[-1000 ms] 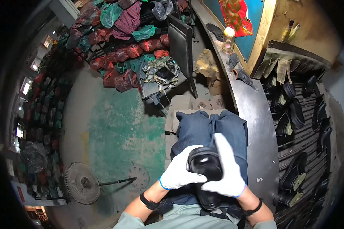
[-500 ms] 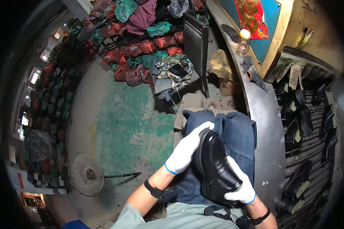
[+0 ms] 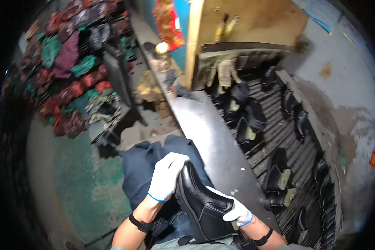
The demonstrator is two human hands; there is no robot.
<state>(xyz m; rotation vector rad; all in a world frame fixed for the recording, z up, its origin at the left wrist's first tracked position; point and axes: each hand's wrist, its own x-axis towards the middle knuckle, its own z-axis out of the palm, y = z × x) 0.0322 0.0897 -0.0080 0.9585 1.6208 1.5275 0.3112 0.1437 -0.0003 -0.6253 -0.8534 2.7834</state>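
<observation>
Fingers of both gloved hands, left hand (image 3: 167, 176) and right hand (image 3: 234, 209), are closed around a black boot (image 3: 204, 205) at lower centre; its glossy leather could slip onto the lap.

Your gloved left hand (image 3: 167, 175) and right hand (image 3: 236, 209) hold a black boot (image 3: 204, 206) over your lap, hemmed on the right by a bare metal ledge (image 3: 214, 137) that offers the one open strip for a hand to pass forward. Beyond that ledge the slatted conveyor (image 3: 287, 137) is dotted with black boots (image 3: 279, 173), leaving narrow gaps between them, and a wooden panel (image 3: 241, 21) closes off its far end. To your left the green floor (image 3: 83, 187) lies open until the heap of bagged goods (image 3: 66, 71) and a dark upright board (image 3: 116, 79) block the way.
</observation>
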